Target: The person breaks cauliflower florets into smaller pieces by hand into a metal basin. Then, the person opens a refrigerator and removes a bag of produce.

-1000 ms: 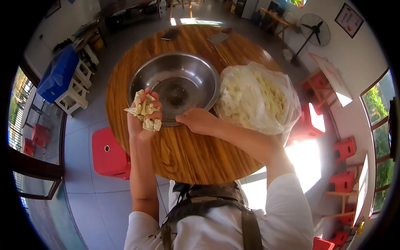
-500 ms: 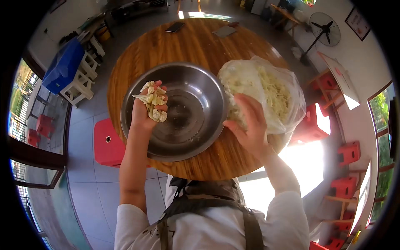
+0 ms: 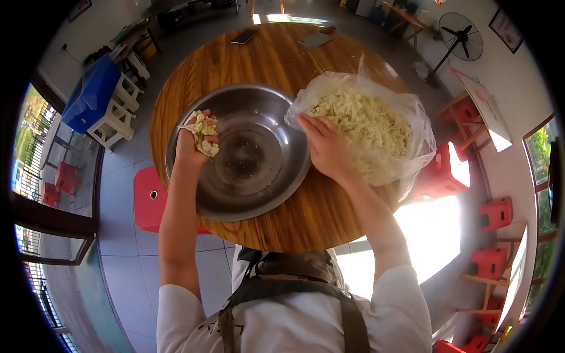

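Note:
A clump of pale cauliflower-like pieces (image 3: 203, 133) rests in my left hand (image 3: 192, 147), whose fingers curl around it over the left side of a steel bowl (image 3: 253, 191). The inside of the bowl shows small dark specks and wet-looking patches. To its right, a clear plastic bag (image 3: 416, 126) lies spread open, full of shredded pale yellow-green vegetable (image 3: 368, 120). My right hand (image 3: 323, 144) is at the bag's left edge, fingers stretched and close together, palm turned toward the shreds. I can make out nothing gripped in it.
The round wooden table (image 3: 282, 235) carries a phone (image 3: 245, 36) and a flat grey item (image 3: 315, 40) at its far side. A red stool (image 3: 148, 200) stands at the left, another (image 3: 444, 170) at the right. Farther off are a blue-covered stack (image 3: 91, 97) and a fan (image 3: 461, 37).
My right hand has left the bowl's rim and moved to the bag, whose mouth is now opened wider over the shreds. My left hand still holds the clump above the bowl.

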`<state>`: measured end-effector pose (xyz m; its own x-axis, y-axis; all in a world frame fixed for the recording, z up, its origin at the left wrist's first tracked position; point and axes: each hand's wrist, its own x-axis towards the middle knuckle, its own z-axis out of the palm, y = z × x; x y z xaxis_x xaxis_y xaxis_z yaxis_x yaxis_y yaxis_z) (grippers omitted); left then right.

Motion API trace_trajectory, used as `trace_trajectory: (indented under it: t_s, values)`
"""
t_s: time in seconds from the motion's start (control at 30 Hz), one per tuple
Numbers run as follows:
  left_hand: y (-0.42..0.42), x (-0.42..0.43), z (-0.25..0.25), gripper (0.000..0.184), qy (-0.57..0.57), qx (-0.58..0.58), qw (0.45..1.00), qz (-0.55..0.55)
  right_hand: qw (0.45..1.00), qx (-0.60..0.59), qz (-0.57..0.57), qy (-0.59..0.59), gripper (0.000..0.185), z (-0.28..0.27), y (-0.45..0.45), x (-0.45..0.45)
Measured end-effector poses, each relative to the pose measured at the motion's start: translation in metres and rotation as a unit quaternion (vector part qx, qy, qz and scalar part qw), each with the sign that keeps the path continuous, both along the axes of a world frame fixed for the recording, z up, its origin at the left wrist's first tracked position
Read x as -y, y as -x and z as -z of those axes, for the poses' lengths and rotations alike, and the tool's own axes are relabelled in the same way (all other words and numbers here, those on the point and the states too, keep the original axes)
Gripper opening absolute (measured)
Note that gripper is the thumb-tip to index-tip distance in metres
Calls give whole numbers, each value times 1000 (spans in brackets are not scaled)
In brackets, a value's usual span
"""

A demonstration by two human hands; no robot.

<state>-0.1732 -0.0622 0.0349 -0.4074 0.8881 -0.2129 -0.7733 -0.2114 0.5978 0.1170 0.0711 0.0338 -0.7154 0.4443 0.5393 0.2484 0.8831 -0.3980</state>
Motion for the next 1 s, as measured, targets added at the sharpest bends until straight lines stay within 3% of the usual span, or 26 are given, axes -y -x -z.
trace_trajectory:
  t_s: [0.13,0.23,0.33,0.43,0.53,0.63,0.67,0.73,0.83,1.0]
  values:
    - [-9,1,-12,23,35,-23,999,22,998,38,3,-54,32,-9,7,14]
    - [-25,1,-25,24,54,-47,996,59,988,0,90,-128,27,-28,11,24]
    - [-26,-5,-30,26,51,-75,992,87,986,-114,41,-114,27,-52,32,26]
    - [-39,-13,-57,24,64,-128,987,74,967,-213,-62,127,29,-65,72,34]
    - [-32,-25,-65,23,7,-140,981,131,920,-142,-58,361,33,-78,118,24]
    - [-23,-30,-67,17,-1,-114,975,191,715,-136,-123,674,31,-58,168,-5]
    - [-26,-34,-65,18,51,-86,985,137,678,-139,-132,710,34,-52,175,-7]
    - [-7,-38,-41,23,24,-98,980,170,658,-130,-154,725,31,-39,181,-6]
    - [-8,-32,-34,31,71,-79,980,165,644,-128,-181,733,26,-18,176,-7]
    - [-12,-34,-31,42,49,-79,978,186,668,-140,-200,703,21,-22,168,-16]
